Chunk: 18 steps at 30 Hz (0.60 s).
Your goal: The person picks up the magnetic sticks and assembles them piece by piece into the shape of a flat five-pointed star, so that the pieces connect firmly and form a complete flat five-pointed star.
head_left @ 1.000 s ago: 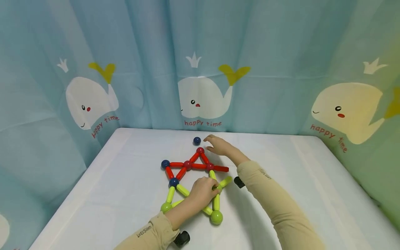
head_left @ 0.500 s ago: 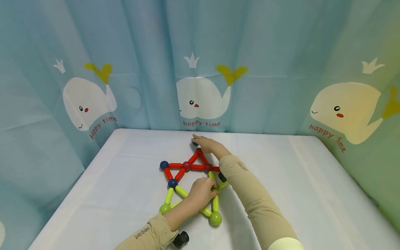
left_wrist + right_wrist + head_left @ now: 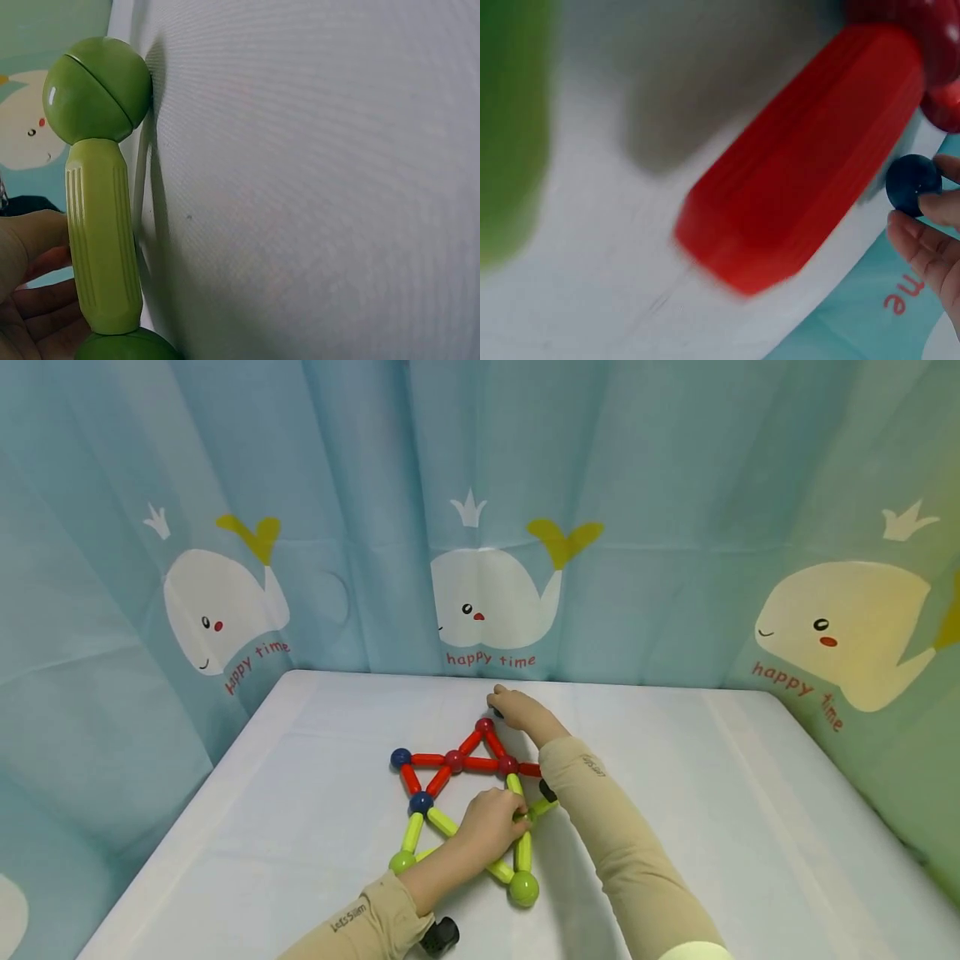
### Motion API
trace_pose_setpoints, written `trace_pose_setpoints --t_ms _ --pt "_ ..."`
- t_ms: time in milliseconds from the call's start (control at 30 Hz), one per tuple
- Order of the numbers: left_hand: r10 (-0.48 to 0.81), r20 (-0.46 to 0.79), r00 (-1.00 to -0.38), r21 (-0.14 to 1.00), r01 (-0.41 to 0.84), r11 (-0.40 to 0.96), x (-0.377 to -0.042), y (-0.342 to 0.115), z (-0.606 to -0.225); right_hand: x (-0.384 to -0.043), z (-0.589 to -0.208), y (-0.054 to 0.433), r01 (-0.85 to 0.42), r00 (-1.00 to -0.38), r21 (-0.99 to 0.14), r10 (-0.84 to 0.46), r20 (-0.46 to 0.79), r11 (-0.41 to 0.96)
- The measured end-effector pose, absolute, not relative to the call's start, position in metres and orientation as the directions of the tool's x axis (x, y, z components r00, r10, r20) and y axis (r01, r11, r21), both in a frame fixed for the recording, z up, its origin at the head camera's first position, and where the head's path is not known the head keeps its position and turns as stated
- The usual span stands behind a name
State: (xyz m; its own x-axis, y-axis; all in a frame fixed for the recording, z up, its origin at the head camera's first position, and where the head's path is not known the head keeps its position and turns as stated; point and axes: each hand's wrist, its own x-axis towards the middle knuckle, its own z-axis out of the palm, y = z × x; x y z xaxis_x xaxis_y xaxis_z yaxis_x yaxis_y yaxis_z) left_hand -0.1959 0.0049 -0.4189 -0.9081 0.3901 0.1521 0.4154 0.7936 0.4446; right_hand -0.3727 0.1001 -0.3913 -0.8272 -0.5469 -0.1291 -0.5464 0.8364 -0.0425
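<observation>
My right hand [image 3: 521, 710] pinches a dark blue ball [image 3: 913, 185] between thumb and fingers, just behind the red ball [image 3: 484, 727] at the far tip of a magnetic-rod figure. My left hand [image 3: 487, 822] has its fingers curled at a green ball [image 3: 530, 817] on the figure's right side, partly hidden by them. Red rods [image 3: 480, 765] with red and blue balls form two triangles at the back. Green rods [image 3: 522, 852] and balls form the nearer part, which my left forearm partly covers. One red rod [image 3: 802, 165] juts out to the right with a free end.
The figure lies on a white-covered table [image 3: 712, 827]. Behind it hangs a blue curtain [image 3: 360, 568] printed with whales. A near green ball [image 3: 523, 888] and a blue corner ball [image 3: 401, 759] mark the figure's outer edges.
The right hand has reached left to the loose blue ball, taken hold of it and drawn it slightly right and nearer. The left hand stays at its green ball.
</observation>
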Motion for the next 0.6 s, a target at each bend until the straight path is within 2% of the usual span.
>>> trace_pose_setpoints --t_ms 233,600 --pt "0.379 0.127 -0.917 0.466 0.392 0.793 -0.192 0.008 -0.421 -0.367 -0.396 0.126 -0.508 -0.842 -0.080 -0.514 -0.163 0.857" --pt "0.371 0.090 -0.924 0.468 0.368 0.804 -0.194 0.008 -0.415 -0.346 -0.388 0.162 -0.509 -0.835 -0.205 -0.537 -0.117 0.836"
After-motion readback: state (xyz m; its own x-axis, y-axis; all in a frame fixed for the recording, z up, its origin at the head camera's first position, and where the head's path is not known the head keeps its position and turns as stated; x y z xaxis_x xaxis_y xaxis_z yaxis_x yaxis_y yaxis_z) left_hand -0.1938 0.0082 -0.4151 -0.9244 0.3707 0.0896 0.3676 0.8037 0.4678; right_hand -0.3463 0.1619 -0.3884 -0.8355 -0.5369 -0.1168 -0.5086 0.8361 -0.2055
